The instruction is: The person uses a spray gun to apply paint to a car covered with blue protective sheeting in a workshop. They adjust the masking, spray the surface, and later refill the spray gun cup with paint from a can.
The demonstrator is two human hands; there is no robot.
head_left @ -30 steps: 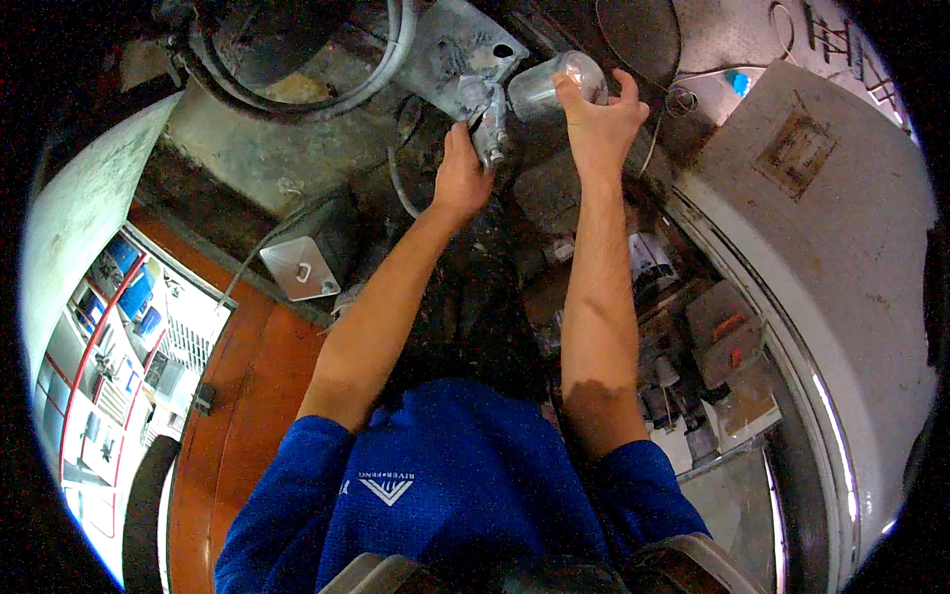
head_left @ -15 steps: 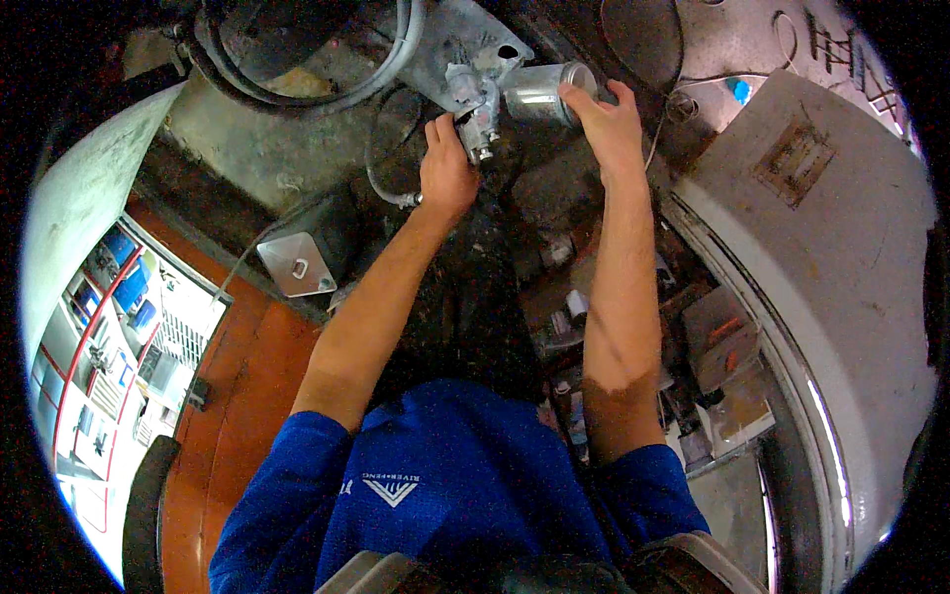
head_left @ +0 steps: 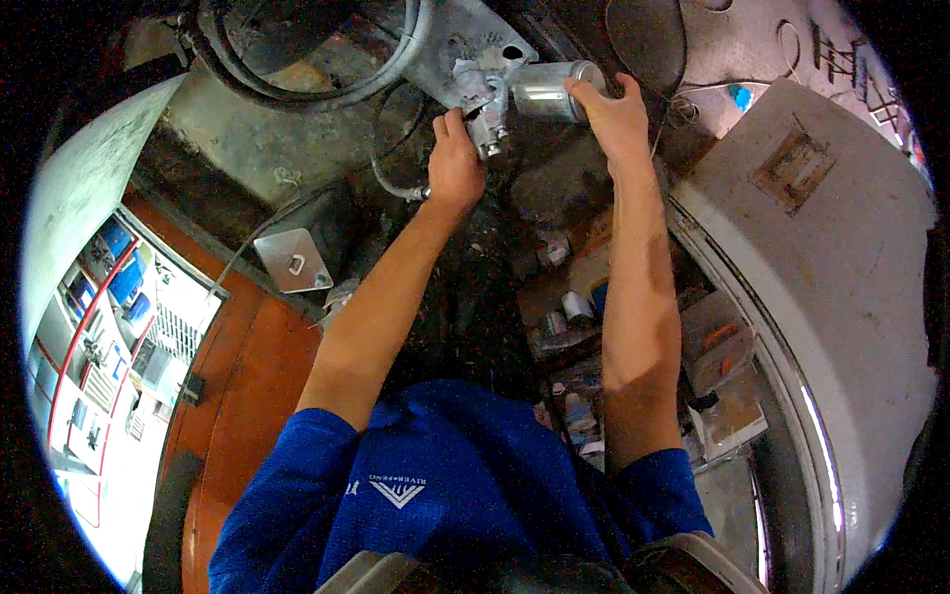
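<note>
My left hand (head_left: pixel 457 168) is closed around the handle of a silver metal spray gun (head_left: pixel 493 117). A silver cylindrical cup (head_left: pixel 544 92) lies sideways against the gun, its rimmed end turned to the right. My right hand (head_left: pixel 618 127) grips that rimmed end, thumb on the near side and fingers over the far side. A thin hose with a metal fitting (head_left: pixel 420 194) reaches my left wrist; whether it joins the gun is hidden behind the hand. Where cup and gun meet is too blurred to tell.
Beyond the gun is a dusty grey metal plate (head_left: pixel 450 35), with a thick coiled hose (head_left: pixel 341 97) to its left. A square metal lid with a handle (head_left: pixel 294 260) sits left of my forearm. Cluttered shelves (head_left: pixel 569 332) stand below my right arm. A large pale panel (head_left: pixel 841 218) bounds the right.
Both hands, with the spray gun and cup, have shifted slightly right in the picture. The grip of each hand looks the same.
</note>
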